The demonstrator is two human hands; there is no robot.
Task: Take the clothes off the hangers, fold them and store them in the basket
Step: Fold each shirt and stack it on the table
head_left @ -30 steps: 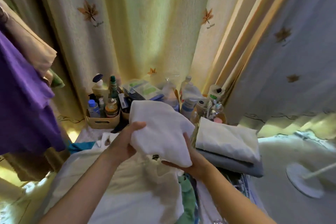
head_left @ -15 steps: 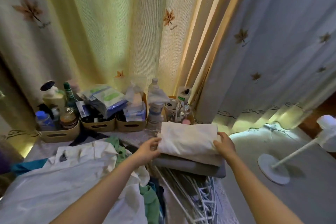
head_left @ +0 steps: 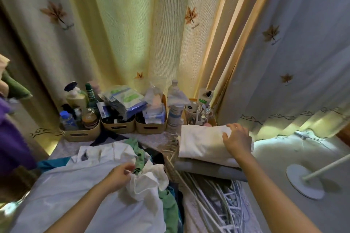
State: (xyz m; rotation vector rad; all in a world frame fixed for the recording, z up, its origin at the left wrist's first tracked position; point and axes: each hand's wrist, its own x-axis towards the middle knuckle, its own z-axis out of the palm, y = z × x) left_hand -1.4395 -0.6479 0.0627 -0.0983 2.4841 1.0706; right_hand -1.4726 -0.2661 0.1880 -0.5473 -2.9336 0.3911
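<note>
The right hand [head_left: 237, 139] lies flat on the folded white cloth [head_left: 198, 143], with its fingers straight and a bit spread. It looks like it is pressing the cloth down so it stays neat and does not slide. That cloth sits on top of a folded gray cloth [head_left: 206, 169]. The stack is at the right side of the surface [head_left: 162, 138], just beside the empty hangers [head_left: 214, 196]. A woven edge [head_left: 171, 159] shows just left of the stack. It may be the basket, but I cannot tell if the stack is inside it.

The left hand [head_left: 121, 175] is down in the pile of clothes [head_left: 168, 204]. Its fingers are curled and pinch a white shirt [head_left: 145, 181], probably to pull it free for the next fold. More clothes wait in the pile, and a purple cloth [head_left: 11, 142] hangs at the left, so much of the job is not done.
</note>
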